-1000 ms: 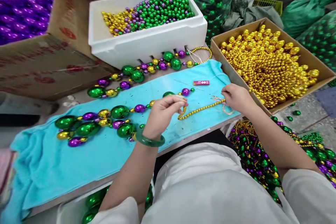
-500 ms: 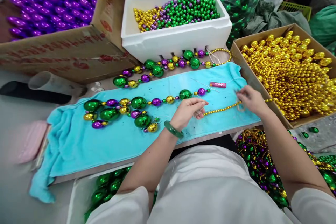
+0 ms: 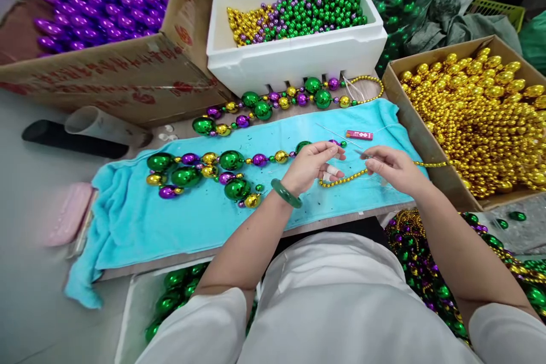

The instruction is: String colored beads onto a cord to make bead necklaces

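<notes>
A string of large green, purple and gold beads (image 3: 205,170) lies on a turquoise towel (image 3: 179,222). My left hand (image 3: 313,166), with a green bangle on the wrist, pinches that string's right end near a small purple bead. My right hand (image 3: 390,168) is closed in a pinch on a thin thread beside a strand of small gold beads (image 3: 345,179). That strand runs under both hands toward the box on the right. The two hands are close together above the towel.
A second finished bead string (image 3: 277,105) lies behind the towel. A white foam box (image 3: 298,57) holds mixed small beads. Cardboard boxes hold gold beads (image 3: 478,114) and purple beads (image 3: 94,5). A red lighter (image 3: 359,135) rests on the towel. Bead piles (image 3: 418,261) lie below right.
My hands have come closer together; the left rose to the string's end and the right shifted left. The view also panned slightly left.
</notes>
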Demonstrator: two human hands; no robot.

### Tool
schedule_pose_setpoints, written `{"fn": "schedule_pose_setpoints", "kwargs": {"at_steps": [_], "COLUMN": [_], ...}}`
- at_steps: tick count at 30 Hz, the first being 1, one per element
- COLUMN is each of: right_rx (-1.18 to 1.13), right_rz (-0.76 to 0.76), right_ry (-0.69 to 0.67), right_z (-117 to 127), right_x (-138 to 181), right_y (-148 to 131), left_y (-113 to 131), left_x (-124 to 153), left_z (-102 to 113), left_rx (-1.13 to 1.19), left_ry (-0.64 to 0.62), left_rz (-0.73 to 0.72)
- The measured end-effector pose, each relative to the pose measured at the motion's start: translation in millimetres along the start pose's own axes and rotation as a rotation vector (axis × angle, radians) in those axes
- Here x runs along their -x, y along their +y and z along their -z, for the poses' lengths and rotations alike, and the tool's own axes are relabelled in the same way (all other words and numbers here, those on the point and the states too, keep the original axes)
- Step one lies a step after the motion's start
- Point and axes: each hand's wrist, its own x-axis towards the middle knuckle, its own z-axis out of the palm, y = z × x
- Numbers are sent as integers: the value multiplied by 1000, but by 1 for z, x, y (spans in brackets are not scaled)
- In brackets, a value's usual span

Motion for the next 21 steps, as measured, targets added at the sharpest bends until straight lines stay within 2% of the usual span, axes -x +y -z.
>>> {"fn": "schedule_pose_setpoints", "kwargs": {"at_steps": [3, 13, 17, 21], "right_rx": [2, -106, -111, -152], "right_rz": [-104, -246, -305, -294], "right_ry": [-108, -182, -175, -168], "right_z": [-7, -2, 1, -1], "right_x": [-6, -9, -9, -11], "right_y": [-2, 5, 6, 13], "left_y": [-1, -11, -14, -16], "left_x": [2, 0, -2, -2], "left_z": [-4, -6, -4, -4], "left_rx": [-36, -112, -25, 65], "left_ry": [-30, -50, -2, -35], "left_rz": [12, 33, -13, 47]}}
